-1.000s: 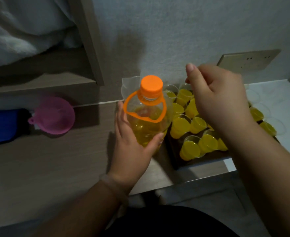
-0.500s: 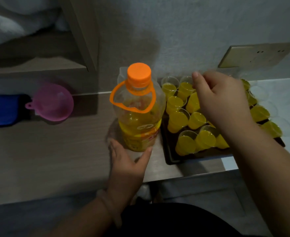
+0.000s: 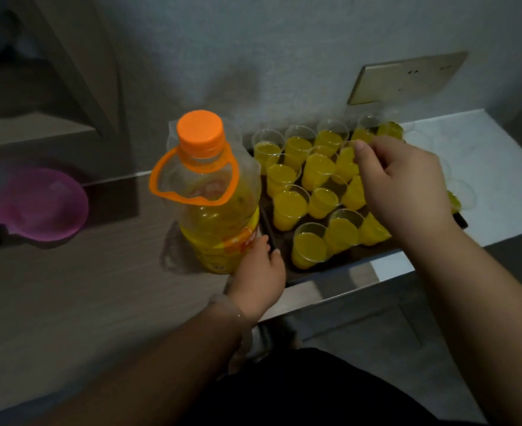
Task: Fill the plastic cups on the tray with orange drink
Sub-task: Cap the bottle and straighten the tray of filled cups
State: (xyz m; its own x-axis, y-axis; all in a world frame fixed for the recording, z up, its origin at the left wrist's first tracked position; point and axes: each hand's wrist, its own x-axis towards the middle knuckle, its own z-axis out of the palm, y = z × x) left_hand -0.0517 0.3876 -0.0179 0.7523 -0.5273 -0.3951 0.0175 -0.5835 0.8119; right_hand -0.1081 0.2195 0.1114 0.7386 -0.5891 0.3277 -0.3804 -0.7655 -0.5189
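Observation:
A large clear bottle [image 3: 213, 204] of orange drink, about half full, stands upright and capped on the wooden counter, just left of a dark tray [image 3: 330, 266]. Several clear plastic cups [image 3: 290, 204] holding orange drink crowd the tray. My left hand [image 3: 258, 272] rests low at the bottle's right base beside the tray's near corner, fingers loose and holding nothing. My right hand [image 3: 404, 186] hangs over the middle of the tray, with the thumb and curled fingers at a cup's rim in the back rows. Whether it grips that cup is hidden.
A pink funnel [image 3: 42, 204] lies on the wooden counter [image 3: 84, 287] to the left. Empty clear cups [image 3: 462, 192] sit off the tray on the white surface [image 3: 484, 149] at right. A wall plate [image 3: 404, 78] is mounted behind. A shelf upright rises at back left.
My left hand let go of the bottle, which now stands on the counter, and slid down to its base. My right hand dropped from above onto the cups in the tray's back rows.

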